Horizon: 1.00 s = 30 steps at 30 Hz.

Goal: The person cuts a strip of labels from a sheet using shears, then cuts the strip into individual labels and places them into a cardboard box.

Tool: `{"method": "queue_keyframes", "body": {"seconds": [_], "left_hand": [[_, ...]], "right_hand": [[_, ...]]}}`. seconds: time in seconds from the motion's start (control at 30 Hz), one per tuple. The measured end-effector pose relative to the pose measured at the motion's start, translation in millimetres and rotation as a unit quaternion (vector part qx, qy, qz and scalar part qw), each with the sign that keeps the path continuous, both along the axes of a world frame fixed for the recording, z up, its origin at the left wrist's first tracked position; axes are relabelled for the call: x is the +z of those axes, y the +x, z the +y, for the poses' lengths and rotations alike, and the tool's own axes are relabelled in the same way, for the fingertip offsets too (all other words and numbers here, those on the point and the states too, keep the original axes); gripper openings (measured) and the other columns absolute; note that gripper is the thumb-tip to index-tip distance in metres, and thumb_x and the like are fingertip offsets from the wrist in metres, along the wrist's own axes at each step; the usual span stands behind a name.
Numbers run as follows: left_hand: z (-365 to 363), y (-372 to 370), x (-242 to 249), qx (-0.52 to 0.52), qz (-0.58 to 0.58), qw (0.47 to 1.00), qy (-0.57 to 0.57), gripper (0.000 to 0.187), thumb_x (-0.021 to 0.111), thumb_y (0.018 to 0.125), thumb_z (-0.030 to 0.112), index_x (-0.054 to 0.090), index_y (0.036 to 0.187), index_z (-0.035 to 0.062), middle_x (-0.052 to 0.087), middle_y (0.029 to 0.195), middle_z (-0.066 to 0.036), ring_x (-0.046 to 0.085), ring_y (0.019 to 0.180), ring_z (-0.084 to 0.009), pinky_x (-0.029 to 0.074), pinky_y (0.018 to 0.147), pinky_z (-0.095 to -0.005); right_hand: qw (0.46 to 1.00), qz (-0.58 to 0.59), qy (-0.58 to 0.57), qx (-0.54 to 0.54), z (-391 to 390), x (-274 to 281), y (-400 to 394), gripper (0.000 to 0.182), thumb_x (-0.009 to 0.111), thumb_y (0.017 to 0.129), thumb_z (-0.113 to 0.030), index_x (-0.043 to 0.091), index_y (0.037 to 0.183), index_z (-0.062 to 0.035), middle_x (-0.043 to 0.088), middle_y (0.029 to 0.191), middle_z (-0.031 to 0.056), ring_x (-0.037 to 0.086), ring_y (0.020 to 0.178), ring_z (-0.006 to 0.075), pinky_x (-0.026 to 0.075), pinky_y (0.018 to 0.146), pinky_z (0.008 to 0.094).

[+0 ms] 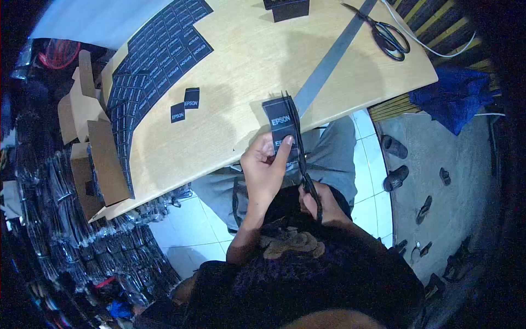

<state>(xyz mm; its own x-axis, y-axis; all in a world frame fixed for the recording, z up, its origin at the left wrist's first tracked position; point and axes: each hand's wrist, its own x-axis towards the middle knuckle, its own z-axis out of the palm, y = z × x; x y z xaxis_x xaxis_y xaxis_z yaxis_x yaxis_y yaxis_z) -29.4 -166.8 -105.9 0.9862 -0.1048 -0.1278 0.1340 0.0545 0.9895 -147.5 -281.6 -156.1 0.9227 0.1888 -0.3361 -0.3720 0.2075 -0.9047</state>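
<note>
My left hand (267, 164) pinches a black strip of EPSON labels (278, 116) between thumb and fingers, just over the table's near edge. Along the right side of that strip runs a pair of dark scissors (298, 143), its tips pointing away from me and slightly apart. Wrapped round the scissors' handles is my right hand (324, 204), close to my body; some of its fingers are hidden. Two small cut EPSON labels, one label (178, 113) and another label (192, 98), lie on the table left of my hands.
Sheets of EPSON labels (164, 52) cover the table's (241, 60) left side, beside an open cardboard box (107, 159). A metal ruler (334, 60), second scissors (386, 35) and a black box (290, 10) lie farther back. Bundled black items (66, 192) stand at lower left.
</note>
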Motion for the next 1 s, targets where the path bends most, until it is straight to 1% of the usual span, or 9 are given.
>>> {"method": "queue_keyframes", "body": {"seconds": [0.3,0.37,0.6,0.7,0.77,0.8,0.9,0.97,1.0], "left_hand": [[1.3,-3.8,0.7,-0.003,0.022,1.000,-0.012,0.014,0.061,0.084,0.000,0.059,0.097,-0.0043,0.065,0.086,-0.004,0.056,0.075,-0.0037,0.044,0.066,-0.0182],[2.8,-5.0,1.2,-0.008,0.012,1.000,-0.010,0.014,0.061,0.084,0.000,0.059,0.097,-0.0046,0.065,0.086,-0.004,0.056,0.076,-0.0037,0.044,0.067,-0.0185],[3.4,-6.0,3.8,-0.007,0.002,1.000,0.017,0.015,0.061,0.084,0.001,0.059,0.097,-0.0049,0.065,0.087,-0.004,0.057,0.077,-0.0042,0.044,0.069,-0.0184],[2.9,-7.5,-0.1,-0.005,-0.003,1.000,0.004,0.015,0.061,0.084,0.000,0.058,0.097,-0.0051,0.066,0.087,-0.006,0.058,0.076,-0.0051,0.045,0.067,-0.0188],[3.2,-7.2,0.3,-0.014,-0.021,1.000,0.006,0.020,0.060,0.084,-0.001,0.055,0.102,-0.0049,0.066,0.086,-0.007,0.059,0.079,-0.0055,0.046,0.067,-0.0189],[3.9,-8.3,4.1,-0.019,0.007,1.000,-0.016,0.031,0.058,0.084,-0.005,0.049,0.113,-0.0052,0.064,0.092,-0.009,0.059,0.081,-0.0077,0.047,0.069,-0.0201],[0.9,-7.7,27.3,-0.027,-0.015,0.998,-0.054,0.042,0.056,0.083,-0.008,0.042,0.123,-0.0048,0.058,0.104,-0.014,0.060,0.086,-0.0119,0.048,0.072,-0.0219],[10.5,-5.3,18.7,-0.047,-0.003,0.996,-0.074,0.043,0.054,0.083,-0.010,0.043,0.124,-0.0045,0.053,0.111,-0.014,0.061,0.090,-0.0157,0.049,0.075,-0.0234],[17.2,-3.7,9.3,-0.112,-0.023,0.992,-0.054,0.040,0.054,0.082,-0.011,0.045,0.121,-0.0048,0.052,0.111,-0.012,0.060,0.093,-0.0157,0.049,0.076,-0.0232]], "right_hand": [[0.996,-0.048,-0.064,-0.025,1.7,2.6,6.5,0.034,0.049,0.092,-0.039,0.046,0.089,-0.0051,0.038,0.065,-0.0057,0.035,0.055,0.0028,0.028,0.048,0.0215],[0.999,0.032,-0.031,-0.029,1.5,20.3,9.4,0.031,0.047,0.093,-0.035,0.047,0.086,-0.0054,0.037,0.062,-0.0068,0.033,0.052,0.0024,0.026,0.046,0.0218],[0.999,0.025,-0.029,-0.023,2.7,12.2,7.0,0.030,0.045,0.094,-0.032,0.046,0.078,-0.0073,0.036,0.059,-0.0076,0.033,0.049,0.0020,0.025,0.044,0.0219],[0.997,0.061,0.000,-0.046,3.7,23.7,11.4,0.030,0.046,0.094,-0.031,0.044,0.076,-0.0080,0.036,0.059,-0.0075,0.033,0.049,0.0018,0.025,0.044,0.0224],[0.994,0.080,0.048,-0.058,3.5,23.1,11.5,0.030,0.047,0.094,-0.031,0.044,0.075,-0.0083,0.037,0.058,-0.0063,0.034,0.048,0.0029,0.025,0.043,0.0234],[0.994,0.078,0.047,-0.058,2.5,23.1,11.8,0.030,0.047,0.094,-0.031,0.044,0.075,-0.0083,0.037,0.058,-0.0063,0.034,0.048,0.0029,0.025,0.043,0.0234],[0.997,0.052,0.025,-0.054,-2.6,20.8,12.2,0.031,0.049,0.093,-0.033,0.045,0.076,-0.0073,0.039,0.058,-0.0042,0.036,0.047,0.0048,0.027,0.041,0.0232],[0.991,0.059,0.095,-0.071,-7.8,16.3,10.9,0.020,0.053,0.091,-0.021,0.047,0.078,-0.0069,0.043,0.058,-0.0054,0.040,0.048,0.0038,0.031,0.043,0.0218],[0.996,-0.003,0.052,-0.065,-10.1,16.3,11.9,0.043,0.057,0.085,-0.047,0.045,0.083,-0.0051,0.040,0.056,-0.0021,0.039,0.044,0.0069,0.032,0.041,0.0213]]}}
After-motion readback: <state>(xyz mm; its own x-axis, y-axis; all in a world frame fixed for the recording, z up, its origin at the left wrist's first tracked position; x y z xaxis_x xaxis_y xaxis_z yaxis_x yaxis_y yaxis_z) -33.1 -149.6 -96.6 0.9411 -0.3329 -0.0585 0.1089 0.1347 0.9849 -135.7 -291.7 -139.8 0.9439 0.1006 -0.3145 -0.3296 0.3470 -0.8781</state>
